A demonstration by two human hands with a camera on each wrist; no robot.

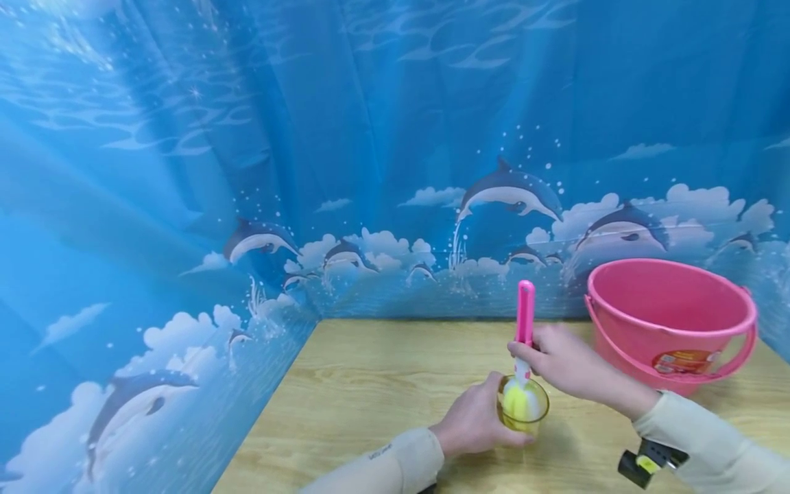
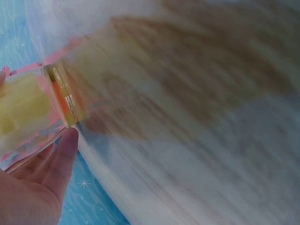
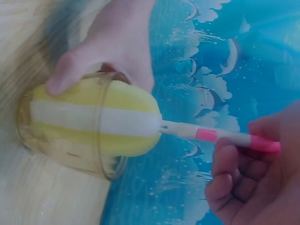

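Fingers, right hand (image 1: 566, 363): curled round the handle (image 1: 525, 310) of the brush (image 1: 522, 372), thumb laid across it.
Fingers, left hand (image 1: 470, 420): gripping the glass (image 3: 77, 161) from its left, thumb along the near side.
Brush, place: sponge (image 3: 137, 101) mostly inside the glass, its rounded top standing out past the mouth; both near the middle of the table (image 1: 364, 384), left of the bucket (image 1: 669, 298) and nearer than it.
Glass, keeping: clear amber; best held firm and low by the left hand, so that it neither turns nor tips with the brush.
Brush, working: judged to call for twisting with short up-and-down strokes, the sponge pressed to the wall all round and down to the base; the snug fit could drag the glass along.
Brush, pointing: sponge down into the glass, handle end up.
Brush, long axis: upright or nearly so, roughly in line with the axis of the glass; any slight lean toward far or near cannot be told.
Glass, pointing: mouth up, base toward the table; firm contact there not certain.
Bucket: pink, far right, mouth up.
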